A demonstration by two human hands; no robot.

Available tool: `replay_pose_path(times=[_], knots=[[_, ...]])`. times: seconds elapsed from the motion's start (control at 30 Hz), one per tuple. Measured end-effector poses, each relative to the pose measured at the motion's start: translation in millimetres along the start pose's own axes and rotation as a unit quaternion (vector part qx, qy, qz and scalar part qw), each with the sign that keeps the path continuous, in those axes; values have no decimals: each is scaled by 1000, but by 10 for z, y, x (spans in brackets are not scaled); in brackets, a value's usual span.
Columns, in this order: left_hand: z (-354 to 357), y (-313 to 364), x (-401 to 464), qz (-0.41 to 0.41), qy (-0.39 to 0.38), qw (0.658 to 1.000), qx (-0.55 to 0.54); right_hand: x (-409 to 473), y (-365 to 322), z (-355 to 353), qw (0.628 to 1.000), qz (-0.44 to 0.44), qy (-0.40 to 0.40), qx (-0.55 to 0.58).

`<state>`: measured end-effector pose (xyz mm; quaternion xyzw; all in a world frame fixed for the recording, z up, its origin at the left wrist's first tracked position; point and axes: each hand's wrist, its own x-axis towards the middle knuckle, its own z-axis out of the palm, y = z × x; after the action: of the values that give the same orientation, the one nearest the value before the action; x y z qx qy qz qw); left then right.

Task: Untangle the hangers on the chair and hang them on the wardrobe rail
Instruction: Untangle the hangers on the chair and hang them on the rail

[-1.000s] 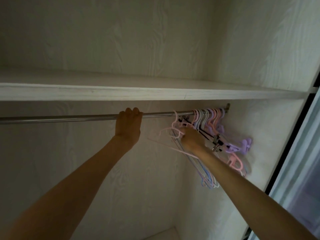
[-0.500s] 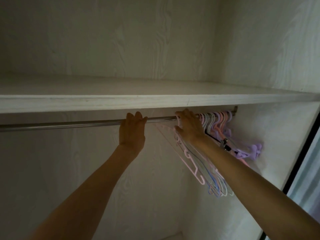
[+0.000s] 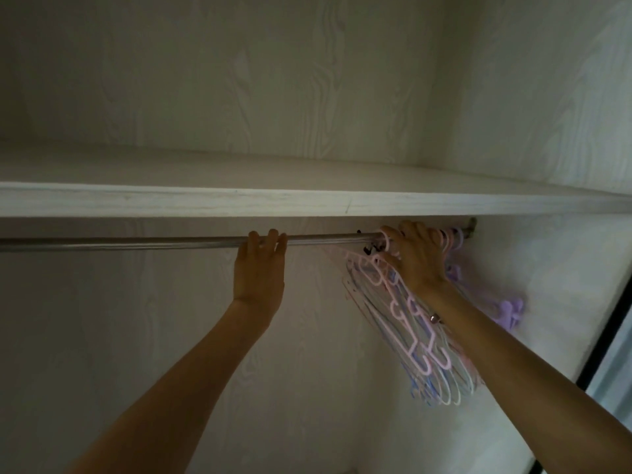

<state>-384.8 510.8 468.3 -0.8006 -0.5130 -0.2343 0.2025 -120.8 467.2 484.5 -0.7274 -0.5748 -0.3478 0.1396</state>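
You were well into the hanging stage. A bunch of pastel plastic hangers (image 3: 415,323), pink, blue and white, already hung by their hooks at the right end of the wardrobe rail (image 3: 136,243), swung out at a slant toward you, not hanging plumb. Further right, close to the rail bracket (image 3: 472,224), more hooks sat on the rail, and a purple clip hanger (image 3: 509,311) dangled against the side panel (image 3: 554,285).

Your right hand (image 3: 419,258) was up at the rail among the hooks, fingers curled over the top of a pink hook (image 3: 384,242), apparently seating or squaring it; how many hooks it held I could not tell. Your left hand (image 3: 260,268) gripped the bare rail well to the left of the bunch, fingers wrapped over the bar, most likely to steady yourself. The two hands were apart, with a short stretch of bare rail between them.

The chair was out of view, so I could not say whether any hangers remained there. By my reading, most of the work was done; what was left was settling this bunch and perhaps spreading it along the rail.

The shelf (image 3: 307,203) sat just above the rail and left little room for lifting hooks over it. A small black clip (image 3: 371,248) showed beside the pink hook, and the crowded hooks could have snagged one another.
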Motion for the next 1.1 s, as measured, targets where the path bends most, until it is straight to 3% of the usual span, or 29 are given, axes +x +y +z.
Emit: replay_pose_path(times=[0.33,0.47,0.57,0.8,1.1], knots=[[-19,-1,-100,-30,-31,999,-4,-213,75,-62,996,-17,-8,88],[11,100,-383,-47,-1,993,-104,-732,151,-283,984,-78,68,142],[16,328,-731,-12,17,980,-197,-1345,238,-550,981,-47,87,165],[-50,1205,-1667,98,-123,936,-314,-3067,455,-988,986,106,-22,124],[-357,2826,-3020,233,-318,817,-421,-5401,1027,-1753,932,294,-206,53]])
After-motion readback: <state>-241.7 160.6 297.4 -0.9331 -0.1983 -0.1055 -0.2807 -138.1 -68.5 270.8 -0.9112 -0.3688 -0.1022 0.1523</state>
